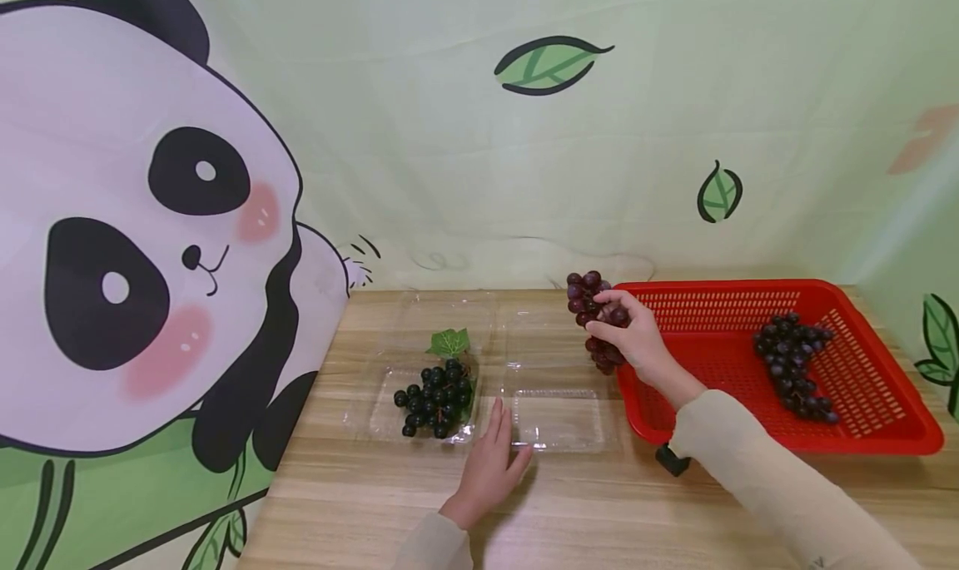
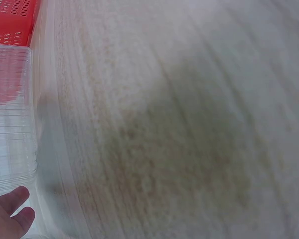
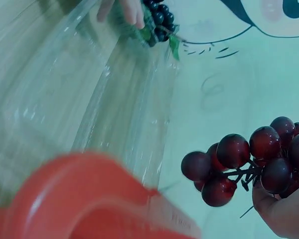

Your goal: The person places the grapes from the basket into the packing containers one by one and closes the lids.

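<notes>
My right hand (image 1: 637, 337) pinches a bunch of dark red grapes (image 1: 588, 291) between thumb and fingers, lifted beside the left rim of a red basket (image 1: 704, 433). In the right wrist view the red grapes (image 3: 234, 151) hang over that rim with their stem showing. My left hand (image 1: 487, 470) lies with fingers extended at the front edges of two clear plastic boxes. One clear box (image 1: 385, 403), lid folded back, holds a bunch of black grapes (image 1: 434, 399) with a green leaf (image 1: 449, 343). Beside it, the right clear box (image 1: 558, 420) has nothing in it.
Inside the red basket, toward its right side, lies a bunch of dark purple grapes (image 1: 794, 366). A small black object (image 1: 672, 460) sits under the basket's front left corner. Behind the wooden table (image 1: 360, 503) hangs a cloth backdrop (image 1: 449, 137) with a panda and leaves.
</notes>
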Tool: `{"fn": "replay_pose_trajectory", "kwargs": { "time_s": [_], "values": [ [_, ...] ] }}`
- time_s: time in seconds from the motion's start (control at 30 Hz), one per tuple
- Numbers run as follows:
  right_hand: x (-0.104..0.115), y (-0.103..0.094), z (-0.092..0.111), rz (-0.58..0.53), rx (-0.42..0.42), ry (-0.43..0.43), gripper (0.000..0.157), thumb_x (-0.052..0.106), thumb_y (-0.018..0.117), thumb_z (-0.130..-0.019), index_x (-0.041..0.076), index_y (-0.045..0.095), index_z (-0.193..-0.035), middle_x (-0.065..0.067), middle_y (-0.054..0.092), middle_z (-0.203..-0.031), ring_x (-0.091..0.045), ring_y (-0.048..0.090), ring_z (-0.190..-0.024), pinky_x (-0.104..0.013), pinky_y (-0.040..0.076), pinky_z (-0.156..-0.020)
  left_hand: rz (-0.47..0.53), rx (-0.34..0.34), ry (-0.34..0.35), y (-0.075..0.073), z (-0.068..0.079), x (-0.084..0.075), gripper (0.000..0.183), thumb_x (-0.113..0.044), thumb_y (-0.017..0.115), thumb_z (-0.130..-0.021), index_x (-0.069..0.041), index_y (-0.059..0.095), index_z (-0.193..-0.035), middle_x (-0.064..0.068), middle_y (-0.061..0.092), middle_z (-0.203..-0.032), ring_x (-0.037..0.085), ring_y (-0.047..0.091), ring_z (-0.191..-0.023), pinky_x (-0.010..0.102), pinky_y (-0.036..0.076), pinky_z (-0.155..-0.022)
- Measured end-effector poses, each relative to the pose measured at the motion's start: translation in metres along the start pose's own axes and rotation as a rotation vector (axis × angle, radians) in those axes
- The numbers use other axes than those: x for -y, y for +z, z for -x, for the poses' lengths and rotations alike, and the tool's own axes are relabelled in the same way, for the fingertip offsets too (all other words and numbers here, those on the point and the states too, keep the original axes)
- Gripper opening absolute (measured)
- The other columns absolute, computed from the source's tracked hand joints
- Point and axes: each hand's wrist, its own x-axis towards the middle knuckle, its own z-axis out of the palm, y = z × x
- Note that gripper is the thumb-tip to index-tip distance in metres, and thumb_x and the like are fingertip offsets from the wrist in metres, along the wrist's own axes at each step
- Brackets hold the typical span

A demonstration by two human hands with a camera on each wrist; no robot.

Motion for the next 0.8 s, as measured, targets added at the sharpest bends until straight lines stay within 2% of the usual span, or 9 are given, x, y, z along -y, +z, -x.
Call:
{"fn": "replay_pose_trajectory", "kwargs": {
  "time_s": [0.17,0.37,0.53,0.8],
  "values": [
    [0.000,0.015,0.000,-0.038,0.008,0.005,0.038,0.010,0.063,-0.080,0.003,0.047,-0.114,0.002,0.048,-0.086,-0.010,0.046,-0.081,-0.022,0.044,-0.070,-0.001,0.004,-0.001,0.000,0.000,-0.001,0.069,-0.042,0.044,-0.088,0.005,0.027,-0.135,0.021,0.015,-0.146,0.037,0.049,-0.109,0.046,0.040,-0.095],
    [-0.010,0.033,0.004,-0.044,0.024,0.010,0.037,0.008,0.064,-0.078,0.003,0.049,-0.112,-0.009,0.050,-0.091,-0.011,0.047,-0.081,-0.023,0.044,-0.071,0.003,0.007,-0.005,0.001,0.001,-0.001,0.069,-0.042,0.044,-0.088,0.005,0.027,-0.135,0.021,0.015,-0.146,0.037,0.052,-0.106,0.046,0.041,-0.093],
    [-0.023,0.044,0.009,0.016,0.032,-0.002,0.036,0.007,0.065,-0.076,0.005,0.052,-0.109,-0.013,0.052,-0.089,-0.013,0.048,-0.079,-0.023,0.044,-0.069,0.004,0.008,-0.005,0.000,0.001,-0.002,0.069,-0.043,0.043,-0.089,0.005,0.026,-0.135,0.021,0.014,-0.146,0.037,0.050,-0.108,0.046,0.041,-0.094],
    [-0.045,0.057,0.021,0.136,0.048,-0.017,0.034,0.004,0.065,-0.074,0.006,0.053,-0.106,-0.016,0.054,-0.095,-0.021,0.049,-0.087,-0.025,0.044,-0.073,0.003,-0.005,-0.001,-0.001,-0.001,-0.002,0.069,-0.043,0.043,-0.089,0.005,0.026,-0.135,0.021,0.014,-0.146,0.037,0.044,-0.117,0.044,0.038,-0.098]
  ]
}}
